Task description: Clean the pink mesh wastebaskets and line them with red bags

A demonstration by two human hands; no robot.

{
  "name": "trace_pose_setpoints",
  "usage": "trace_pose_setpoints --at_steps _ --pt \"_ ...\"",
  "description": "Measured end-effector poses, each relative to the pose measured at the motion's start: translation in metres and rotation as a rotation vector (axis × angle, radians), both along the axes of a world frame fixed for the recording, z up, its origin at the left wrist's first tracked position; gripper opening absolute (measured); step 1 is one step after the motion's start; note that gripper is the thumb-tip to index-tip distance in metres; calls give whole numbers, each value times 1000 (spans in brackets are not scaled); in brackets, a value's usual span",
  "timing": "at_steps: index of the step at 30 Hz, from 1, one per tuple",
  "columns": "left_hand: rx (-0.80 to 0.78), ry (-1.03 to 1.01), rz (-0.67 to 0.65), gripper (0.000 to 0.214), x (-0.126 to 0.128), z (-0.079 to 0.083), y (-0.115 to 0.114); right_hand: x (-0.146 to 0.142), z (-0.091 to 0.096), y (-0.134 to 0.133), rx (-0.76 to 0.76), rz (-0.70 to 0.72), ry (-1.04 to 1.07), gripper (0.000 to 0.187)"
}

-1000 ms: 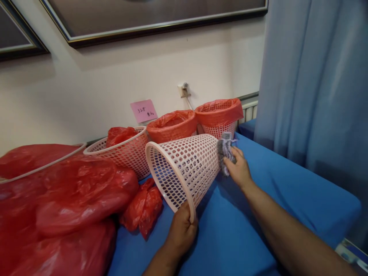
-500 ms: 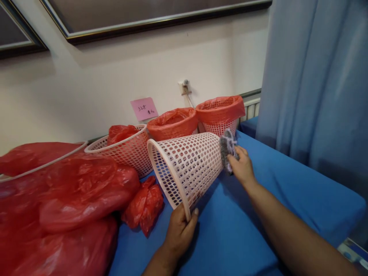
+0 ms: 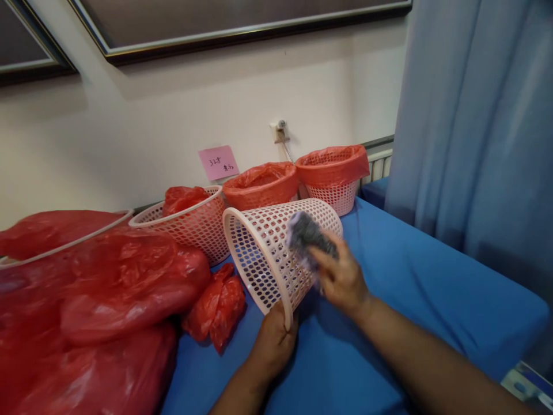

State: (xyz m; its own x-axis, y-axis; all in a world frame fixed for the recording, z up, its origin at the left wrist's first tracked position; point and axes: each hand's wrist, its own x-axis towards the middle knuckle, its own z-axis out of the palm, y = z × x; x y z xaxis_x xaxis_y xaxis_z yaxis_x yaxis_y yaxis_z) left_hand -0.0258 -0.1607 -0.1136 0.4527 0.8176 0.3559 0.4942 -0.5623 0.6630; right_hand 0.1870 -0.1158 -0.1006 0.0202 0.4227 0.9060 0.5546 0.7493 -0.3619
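Note:
A pale pink perforated plastic wastebasket (image 3: 263, 227) lies tipped on its side, its mouth facing left and toward me. My left hand (image 3: 274, 340) grips the lower edge of its rim, thumb and fingers closed around it. In my right hand (image 3: 345, 276) is a grey and lilac scrubbing cloth (image 3: 306, 233), slightly blurred, held against or just over the outer side of the basket. The fingertips under the cloth are partly hidden.
Two baskets with red liners, a middle one (image 3: 259, 187) and a right one (image 3: 332, 170), stand behind. A basket holding a red bag (image 3: 194, 227) is left of them. Red plastic bags (image 3: 108, 294) heap at left on the blue-covered surface (image 3: 432, 288). A blue curtain (image 3: 470, 127) hangs right.
My right hand has moved the cloth left, from the basket's base end to the middle of its side. My left hand keeps hold of the rim.

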Motion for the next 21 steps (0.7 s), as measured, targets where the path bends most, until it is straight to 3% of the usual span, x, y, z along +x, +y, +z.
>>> trace_pose_setpoints --at_steps 4,6,7,9,13,16,21 --pt "-1 58 -28 62 0 1 0 44 -16 60 -520 -324 283 47" --pt "2 95 -41 67 0 -1 1 53 -18 70 -636 -374 336 48" --pt "4 105 -43 69 -1 -2 2 51 -16 68 -602 -364 334 48" --pt "11 108 -43 68 -1 -2 4 38 -9 50 -388 -265 263 47" --pt "6 83 -45 53 -1 2 5 5 10 -6 71 157 -60 51" --pt "-35 21 -2 38 -4 5 -1 -8 17 -32 178 351 -177 48" --pt "-25 -174 186 36 -6 7 -13 -12 13 -30 213 319 -187 45"
